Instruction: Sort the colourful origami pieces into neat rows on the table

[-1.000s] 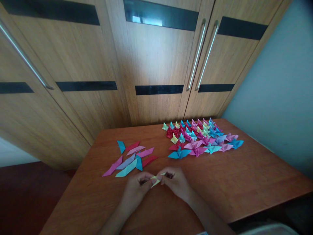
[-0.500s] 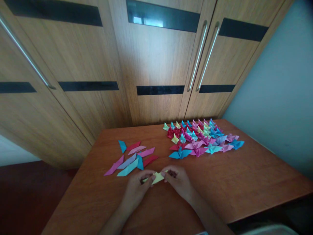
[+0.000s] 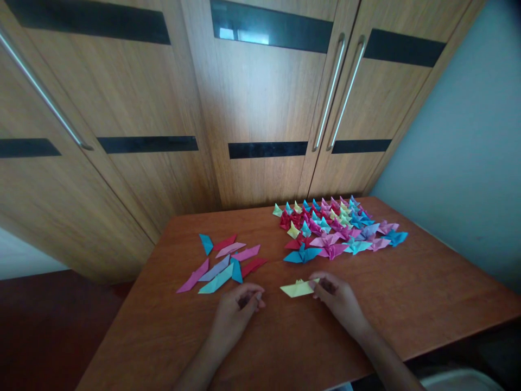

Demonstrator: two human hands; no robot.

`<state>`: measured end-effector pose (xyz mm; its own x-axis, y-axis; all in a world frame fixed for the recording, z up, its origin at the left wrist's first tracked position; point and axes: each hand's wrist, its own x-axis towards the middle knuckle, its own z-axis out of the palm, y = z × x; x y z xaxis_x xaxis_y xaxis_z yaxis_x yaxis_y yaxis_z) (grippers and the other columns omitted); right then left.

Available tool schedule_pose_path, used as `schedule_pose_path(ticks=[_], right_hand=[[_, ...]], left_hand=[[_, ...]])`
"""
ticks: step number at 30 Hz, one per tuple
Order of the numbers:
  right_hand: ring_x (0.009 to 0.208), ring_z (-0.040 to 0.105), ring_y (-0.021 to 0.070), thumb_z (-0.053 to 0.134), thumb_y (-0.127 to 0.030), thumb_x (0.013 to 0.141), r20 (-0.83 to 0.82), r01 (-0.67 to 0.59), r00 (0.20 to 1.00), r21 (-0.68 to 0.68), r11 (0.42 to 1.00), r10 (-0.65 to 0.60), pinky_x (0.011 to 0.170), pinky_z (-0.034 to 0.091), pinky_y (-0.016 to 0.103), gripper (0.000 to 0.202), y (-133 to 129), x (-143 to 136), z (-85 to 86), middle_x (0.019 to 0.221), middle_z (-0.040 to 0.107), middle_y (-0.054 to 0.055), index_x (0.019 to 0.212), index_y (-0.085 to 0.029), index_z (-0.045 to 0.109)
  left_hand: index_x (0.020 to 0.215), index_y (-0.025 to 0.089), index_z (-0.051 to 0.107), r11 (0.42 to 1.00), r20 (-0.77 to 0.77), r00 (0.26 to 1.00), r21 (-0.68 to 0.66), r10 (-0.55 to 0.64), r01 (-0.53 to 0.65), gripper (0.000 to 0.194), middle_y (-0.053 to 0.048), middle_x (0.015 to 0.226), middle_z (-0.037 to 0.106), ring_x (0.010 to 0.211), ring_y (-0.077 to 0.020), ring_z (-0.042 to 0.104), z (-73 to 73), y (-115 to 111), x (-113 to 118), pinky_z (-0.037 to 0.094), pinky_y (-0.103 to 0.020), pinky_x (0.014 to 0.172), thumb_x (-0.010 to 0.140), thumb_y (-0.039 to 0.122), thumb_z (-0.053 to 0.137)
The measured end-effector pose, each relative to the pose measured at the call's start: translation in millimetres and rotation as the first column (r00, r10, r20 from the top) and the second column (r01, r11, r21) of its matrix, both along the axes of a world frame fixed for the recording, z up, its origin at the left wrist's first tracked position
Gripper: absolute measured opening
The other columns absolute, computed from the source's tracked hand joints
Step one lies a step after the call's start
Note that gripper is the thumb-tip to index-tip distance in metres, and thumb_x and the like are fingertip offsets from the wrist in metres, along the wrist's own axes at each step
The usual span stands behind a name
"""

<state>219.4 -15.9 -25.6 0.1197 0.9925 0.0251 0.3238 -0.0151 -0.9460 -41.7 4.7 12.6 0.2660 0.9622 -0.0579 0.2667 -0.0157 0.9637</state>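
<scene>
A pale yellow folded paper piece [image 3: 298,289], long and slanted with a small raised fold on top, is pinched at its right end by my right hand [image 3: 334,297]. Its left end sticks out free over the table. My left hand [image 3: 239,310] is to the left of it, apart from the paper, fingers curled and thumb against fingertips with nothing visible in them. Just beyond my left hand lie several flat folded paper strips, among them a turquoise strip [image 3: 217,279], a red strip [image 3: 254,266] and a magenta strip [image 3: 194,276].
Rows of folded paper cranes [image 3: 331,239] in many colours stand at the back right of the brown wooden table [image 3: 163,336]. A blue crane [image 3: 302,254] is at their front left. Behind the table rises a wooden wardrobe [image 3: 260,103] with metal handles; a pale wall [image 3: 459,163] is at right.
My left hand has let go of the yellow paper. My right hand has carried it to the right, away from my left hand, and its long left part now shows.
</scene>
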Motion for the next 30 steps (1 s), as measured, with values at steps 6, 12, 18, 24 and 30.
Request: schedule_pose_path(ticks=[6, 12, 18, 24, 30], right_hand=[[0.062, 0.059, 0.0163, 0.055, -0.049, 0.081, 0.186, 0.038, 0.982, 0.041, 0.998, -0.045, 0.058, 0.045, 0.025, 0.035, 4, 43, -4.5, 0.068, 0.063, 0.001, 0.094, -0.018, 0.065], [0.068, 0.061, 0.0175, 0.052, -0.045, 0.083, 0.403, 0.023, 0.912, 0.140, 0.990, -0.079, 0.064, 0.050, 0.028, 0.032, 11, 52, -2.3, 0.081, 0.067, 0.004, 0.100, -0.020, 0.064], [0.097, 0.062, 0.0206, 0.047, -0.035, 0.087, 0.534, 0.070, 0.805, 0.345, 0.936, -0.257, 0.085, 0.050, 0.032, 0.026, 1, 41, -4.5, 0.109, 0.064, 0.007, 0.103, -0.020, 0.062], [0.108, 0.055, 0.0244, 0.045, -0.037, 0.089, 0.786, -0.032, 0.567, 0.321, 0.947, -0.247, 0.087, 0.049, 0.037, 0.033, -28, 7, -2.2, 0.122, 0.058, 0.007, 0.118, -0.026, 0.057], [0.115, 0.048, 0.0297, 0.046, -0.042, 0.088, 0.875, -0.098, 0.449, 0.251, 0.963, -0.182, 0.092, 0.042, 0.045, 0.043, -32, -9, 2.3, 0.127, 0.054, 0.010, 0.126, -0.023, 0.052]], left_hand=[[0.087, 0.017, 0.066, 1.000, -0.008, 1.000, 0.001, -0.001, 0.001, 0.022, -0.003, 0.068, 0.068, 0.064, -0.0170, 0.063, -3.2, 1, 0, 0.049, -0.026, 0.063, 0.082, 0.035, 0.055], [0.088, 0.018, 0.066, 1.000, -0.014, 1.000, 0.019, -0.013, 0.013, 0.022, -0.003, 0.071, 0.069, 0.067, -0.0172, 0.063, -7.3, 1, -2, 0.048, -0.026, 0.064, 0.083, 0.036, 0.054], [0.089, 0.018, 0.065, 0.999, -0.017, 0.999, 0.024, -0.032, 0.032, 0.023, -0.003, 0.071, 0.068, 0.067, -0.0169, 0.062, -10.0, 2, -2, 0.047, -0.026, 0.064, 0.084, 0.036, 0.053], [0.089, 0.018, 0.065, 0.999, -0.034, 0.999, 0.025, -0.029, 0.030, 0.021, -0.003, 0.071, 0.069, 0.066, -0.0167, 0.062, -6.7, 1, -2, 0.046, -0.026, 0.063, 0.084, 0.034, 0.052], [0.089, 0.018, 0.065, 1.000, -0.026, 0.999, 0.014, -0.028, 0.028, 0.022, -0.003, 0.072, 0.069, 0.067, -0.0171, 0.062, -4.2, 0, -1, 0.047, -0.026, 0.065, 0.084, 0.034, 0.052]])
